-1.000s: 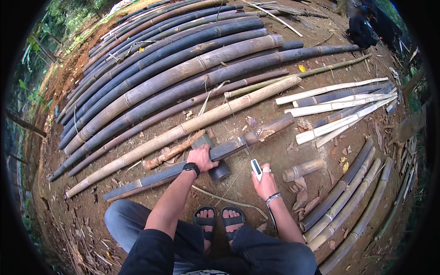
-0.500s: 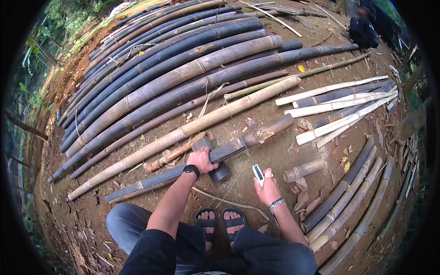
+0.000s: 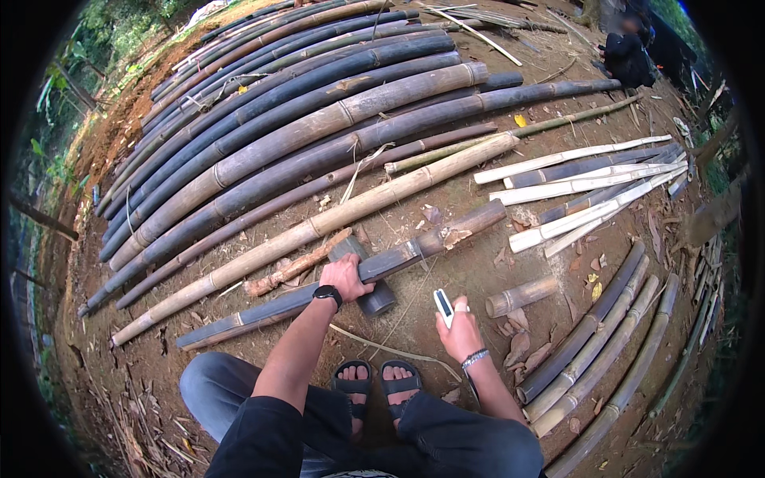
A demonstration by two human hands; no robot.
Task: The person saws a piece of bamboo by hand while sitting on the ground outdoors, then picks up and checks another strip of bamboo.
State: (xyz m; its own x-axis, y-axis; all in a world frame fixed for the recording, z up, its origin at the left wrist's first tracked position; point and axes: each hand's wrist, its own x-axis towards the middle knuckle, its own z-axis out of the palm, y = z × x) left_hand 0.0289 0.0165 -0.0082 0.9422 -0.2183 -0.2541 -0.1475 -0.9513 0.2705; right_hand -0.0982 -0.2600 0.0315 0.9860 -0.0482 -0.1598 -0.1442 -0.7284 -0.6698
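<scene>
Bare brown earth [image 3: 476, 267] makes the floor of this outdoor spot, with dry leaves [image 3: 518, 347] strewn at centre right and wood splinters [image 3: 171, 448] scattered lower left. Redder soil [image 3: 119, 145] runs along the upper left, backed by dense green foliage [image 3: 127, 36]. A thin dark trunk [image 3: 46, 221] leans at the left edge; a thicker trunk [image 3: 719, 217] stands at the right. Daylight is soft, brighter toward the upper left.

Left hand [image 3: 344, 277] clasps dark bamboo pole [image 3: 388, 264], laid across short cylindrical block [image 3: 378, 299]; right hand [image 3: 460, 333] grips white-and-black handle [image 3: 443, 306].
</scene>
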